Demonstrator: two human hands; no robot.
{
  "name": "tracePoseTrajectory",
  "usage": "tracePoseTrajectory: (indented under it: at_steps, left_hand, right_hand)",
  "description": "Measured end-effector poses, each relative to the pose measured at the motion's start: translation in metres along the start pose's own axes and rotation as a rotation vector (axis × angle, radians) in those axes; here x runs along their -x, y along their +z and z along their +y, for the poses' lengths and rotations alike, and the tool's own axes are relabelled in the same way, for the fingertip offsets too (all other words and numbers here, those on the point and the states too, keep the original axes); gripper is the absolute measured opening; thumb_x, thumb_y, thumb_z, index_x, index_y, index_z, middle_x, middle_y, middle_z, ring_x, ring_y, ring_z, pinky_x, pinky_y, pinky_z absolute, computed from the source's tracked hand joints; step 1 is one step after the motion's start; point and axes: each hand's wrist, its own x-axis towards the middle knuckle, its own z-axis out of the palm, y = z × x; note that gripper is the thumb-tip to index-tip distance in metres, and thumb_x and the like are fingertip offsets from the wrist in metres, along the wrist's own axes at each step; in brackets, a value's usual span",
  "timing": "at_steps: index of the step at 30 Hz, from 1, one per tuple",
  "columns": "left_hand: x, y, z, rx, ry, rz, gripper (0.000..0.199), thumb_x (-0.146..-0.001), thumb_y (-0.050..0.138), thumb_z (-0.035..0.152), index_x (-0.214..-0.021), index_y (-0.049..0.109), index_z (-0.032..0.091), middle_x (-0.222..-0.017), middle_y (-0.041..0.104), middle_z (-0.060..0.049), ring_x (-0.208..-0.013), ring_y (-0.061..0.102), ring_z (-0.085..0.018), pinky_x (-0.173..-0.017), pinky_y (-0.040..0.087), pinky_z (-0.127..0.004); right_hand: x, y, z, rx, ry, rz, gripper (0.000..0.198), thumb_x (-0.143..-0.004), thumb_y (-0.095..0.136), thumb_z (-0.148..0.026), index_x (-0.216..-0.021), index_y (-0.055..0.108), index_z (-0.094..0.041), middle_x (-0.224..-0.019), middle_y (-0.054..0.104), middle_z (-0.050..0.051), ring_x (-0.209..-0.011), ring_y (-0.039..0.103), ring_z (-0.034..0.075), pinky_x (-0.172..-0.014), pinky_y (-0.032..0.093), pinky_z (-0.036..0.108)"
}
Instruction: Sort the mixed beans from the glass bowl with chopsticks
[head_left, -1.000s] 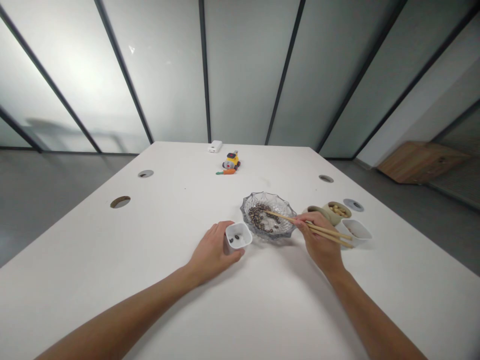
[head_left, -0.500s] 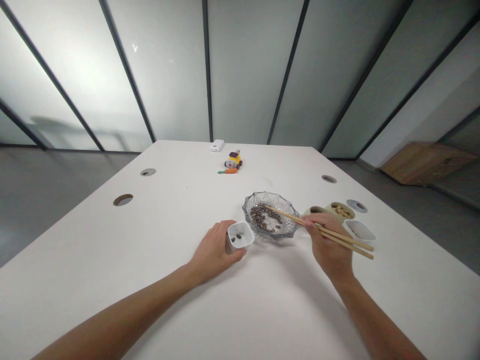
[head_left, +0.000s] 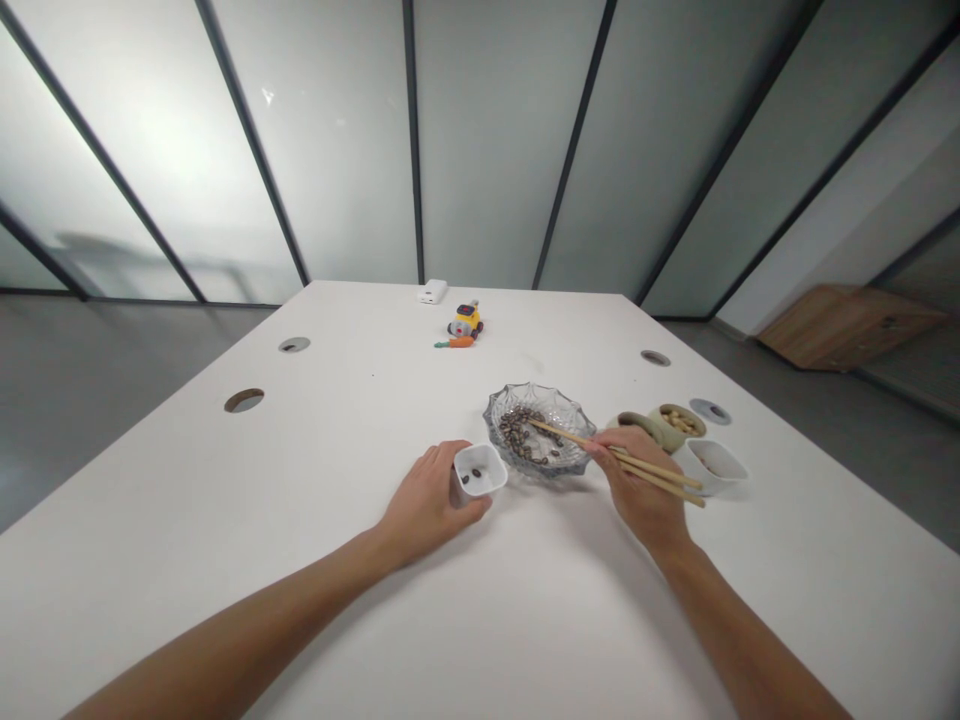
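Observation:
My left hand is wrapped around a small white square cup, which has a couple of dark beans inside. Just beyond it stands a clear glass bowl with scalloped edges, holding many dark coffee beans. A pair of wooden chopsticks is gripped in my right hand, to the right of the bowl. Their tips reach in over the beans. Whether a bean is pinched between the tips is too small to tell.
Right of the bowl are a white cup, a greenish cup of pale nuts and another greenish cup, partly hidden by my right hand. Farther back lie a yellow toy car, a toy carrot and a white box.
My right hand has shifted slightly left with the chopsticks, and more of the white cup behind it shows. The left hand and its cup have hardly moved.

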Motion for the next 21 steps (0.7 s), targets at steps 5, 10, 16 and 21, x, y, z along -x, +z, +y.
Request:
tracePoseTrajectory:
  at_steps: [5, 10, 16, 21]
  left_hand:
    - [0.0003, 0.0004, -0.0014, -0.007, -0.001, -0.006, 0.048, -0.084, 0.075, 0.034, -0.127, 0.056, 0.024, -0.122, 0.066, -0.009, -0.111, 0.063, -0.03, -0.099, 0.05, -0.047]
    - [0.0001, 0.0017, -0.0041, -0.008, 0.01, 0.001, 0.049, -0.082, 0.075, 0.032, -0.126, 0.056, 0.024, -0.122, 0.066, -0.008, -0.111, 0.062, -0.029, -0.099, 0.05, -0.047]
    - [-0.0004, 0.0017, -0.0032, -0.004, 0.017, 0.012, 0.048, -0.082, 0.075, 0.033, -0.125, 0.056, 0.024, -0.121, 0.067, -0.008, -0.111, 0.063, -0.029, -0.098, 0.051, -0.046]
    - [-0.0002, 0.0013, -0.003, -0.001, 0.017, 0.014, 0.046, -0.082, 0.075, 0.033, -0.124, 0.057, 0.025, -0.119, 0.068, -0.008, -0.11, 0.064, -0.029, -0.097, 0.051, -0.046]
  right_hand:
    - [0.001, -0.0005, -0.0021, -0.016, 0.002, 0.016, 0.03, -0.098, 0.063, -0.047, -0.081, 0.069, -0.024, -0.08, 0.072, 0.003, -0.077, 0.066, 0.021, -0.071, 0.05, 0.036]
    - [0.0009, -0.0015, -0.0032, 0.01, -0.023, 0.015, 0.033, -0.098, 0.062, -0.052, -0.081, 0.067, -0.024, -0.078, 0.071, 0.002, -0.072, 0.064, 0.02, -0.066, 0.048, 0.034]
    - [0.0032, -0.0019, -0.0068, 0.059, -0.163, -0.029, 0.024, -0.1, 0.062, -0.043, -0.087, 0.064, -0.024, -0.08, 0.071, 0.002, -0.076, 0.066, 0.019, -0.071, 0.051, 0.033]
    - [0.006, -0.0044, -0.0096, 0.057, -0.227, -0.015, 0.013, -0.099, 0.065, -0.035, -0.093, 0.065, -0.024, -0.085, 0.073, 0.002, -0.08, 0.069, 0.02, -0.079, 0.053, 0.034]
